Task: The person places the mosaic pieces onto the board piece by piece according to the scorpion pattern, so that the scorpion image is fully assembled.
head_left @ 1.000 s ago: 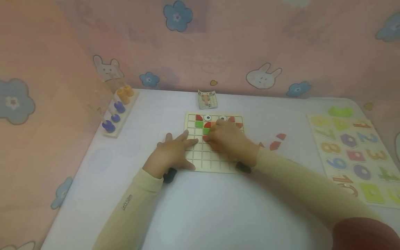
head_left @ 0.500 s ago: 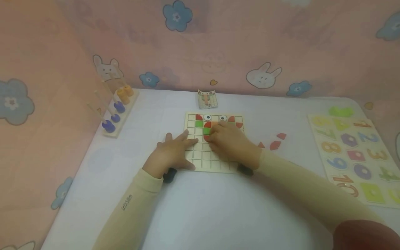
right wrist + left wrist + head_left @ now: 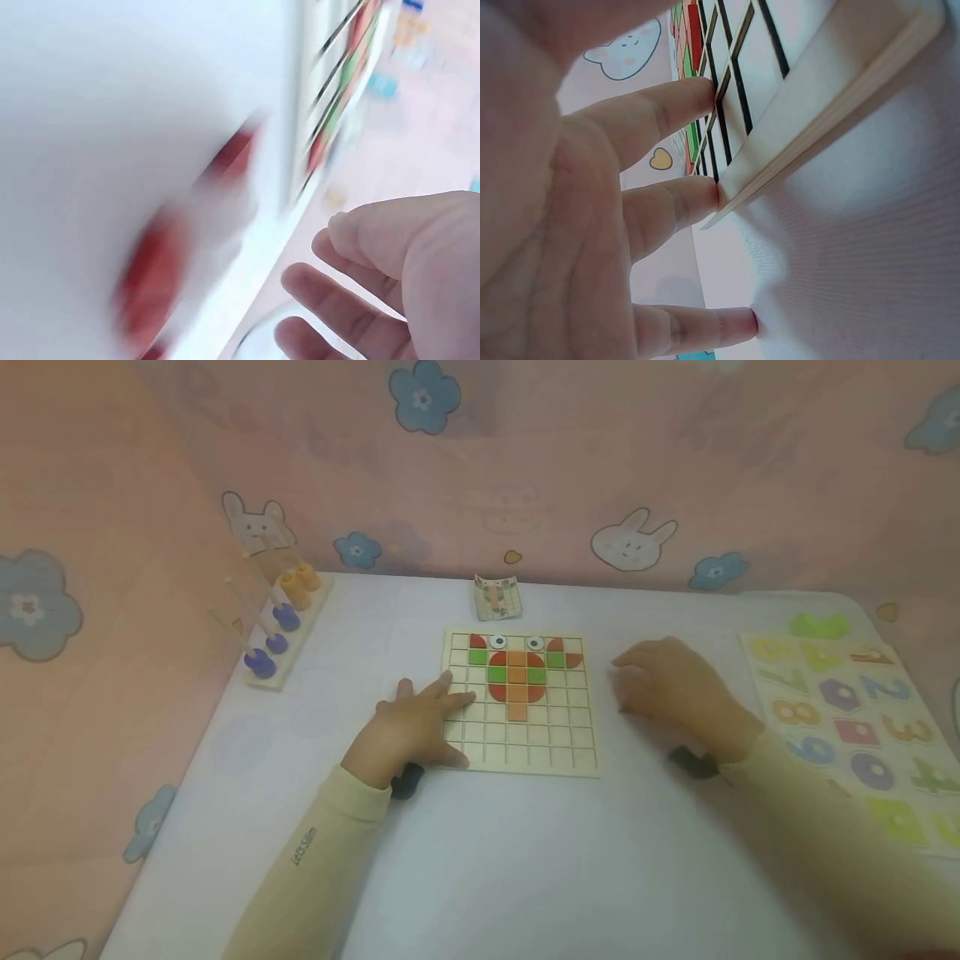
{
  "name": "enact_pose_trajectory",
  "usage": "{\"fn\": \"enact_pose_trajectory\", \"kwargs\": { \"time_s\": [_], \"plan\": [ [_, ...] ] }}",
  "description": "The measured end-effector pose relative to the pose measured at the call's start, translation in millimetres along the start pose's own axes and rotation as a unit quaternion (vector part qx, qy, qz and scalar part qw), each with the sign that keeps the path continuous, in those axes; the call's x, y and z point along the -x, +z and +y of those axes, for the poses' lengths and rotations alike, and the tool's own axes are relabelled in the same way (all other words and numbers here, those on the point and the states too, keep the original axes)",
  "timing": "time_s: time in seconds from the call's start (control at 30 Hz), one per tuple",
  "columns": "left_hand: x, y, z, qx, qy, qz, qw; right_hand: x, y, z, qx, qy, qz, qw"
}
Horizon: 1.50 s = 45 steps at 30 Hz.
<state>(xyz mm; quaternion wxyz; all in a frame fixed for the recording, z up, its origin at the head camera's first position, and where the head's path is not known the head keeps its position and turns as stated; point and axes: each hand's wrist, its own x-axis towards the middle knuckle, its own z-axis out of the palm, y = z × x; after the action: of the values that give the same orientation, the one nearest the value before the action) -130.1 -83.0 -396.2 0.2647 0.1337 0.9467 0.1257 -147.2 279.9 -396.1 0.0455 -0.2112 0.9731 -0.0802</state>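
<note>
My left hand (image 3: 411,727) rests with spread fingers on the left edge of a wooden grid board (image 3: 558,756). In the left wrist view, some fingertips (image 3: 705,191) touch the board's rim. The board bears orange tiles (image 3: 517,693), green tiles (image 3: 478,657), red curved tiles (image 3: 497,693) and two eye tiles (image 3: 498,642). To the right of the board, my right hand (image 3: 678,693) hovers over the table with loosely bent fingers, holding nothing visible. Blurred red pieces (image 3: 154,274) lie on the table below it in the right wrist view; the hand hides them from the head view.
A small picture card (image 3: 497,599) lies behind the board. At the back left stands a peg stand (image 3: 273,672) with purple and yellow rings. A number puzzle board (image 3: 813,743) lies at the right, with a light green piece (image 3: 817,627) behind it.
My right hand has left the red tile on the board and moved right, over the loose red pieces. The orange column and right-side tiles are now uncovered. My left hand stays in place.
</note>
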Motion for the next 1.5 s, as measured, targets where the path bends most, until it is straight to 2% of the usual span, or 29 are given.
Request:
{"fn": "enact_pose_trajectory", "kwargs": {
  "time_s": [0.13, 0.2, 0.3, 0.37, 0.77, 0.87, 1.27, 1.5],
  "plan": [
    [1.2, 0.1, 0.9, 0.007, -0.001, -0.001, 1.0000, 27.1, 1.3, 37.3, -0.032, 0.055, 0.006, 0.9980],
    [1.9, 0.1, 1.1, 0.009, -0.002, -0.002, 1.0000, 36.2, 3.0, 47.2, -0.062, 0.107, -0.006, 0.9924],
    [2.5, -0.4, 1.0, 0.009, -0.004, -0.002, 1.0000, 44.3, 6.5, 54.6, -0.056, 0.126, -0.036, 0.9898],
    [2.8, -1.0, 1.1, 0.009, -0.002, -0.002, 1.0000, 47.8, 8.1, 55.4, -0.051, 0.125, -0.040, 0.9900],
    [3.6, -2.9, 0.8, 0.003, 0.005, 0.004, 1.0000, 52.7, 10.9, 47.7, -0.027, 0.110, -0.005, 0.9935],
    [3.5, -2.5, 1.0, 0.003, 0.005, 0.003, 1.0000, 53.4, 11.5, 47.7, -0.033, 0.114, -0.001, 0.9930],
    [3.4, -2.2, 0.9, 0.005, 0.004, 0.000, 1.0000, 60.0, 13.2, 48.8, -0.043, 0.103, 0.052, 0.9925],
    [4.5, -2.7, 1.5, 0.006, 0.007, 0.002, 1.0000, 60.5, 12.4, 49.4, -0.052, 0.117, 0.036, 0.9912]
  ]
}}
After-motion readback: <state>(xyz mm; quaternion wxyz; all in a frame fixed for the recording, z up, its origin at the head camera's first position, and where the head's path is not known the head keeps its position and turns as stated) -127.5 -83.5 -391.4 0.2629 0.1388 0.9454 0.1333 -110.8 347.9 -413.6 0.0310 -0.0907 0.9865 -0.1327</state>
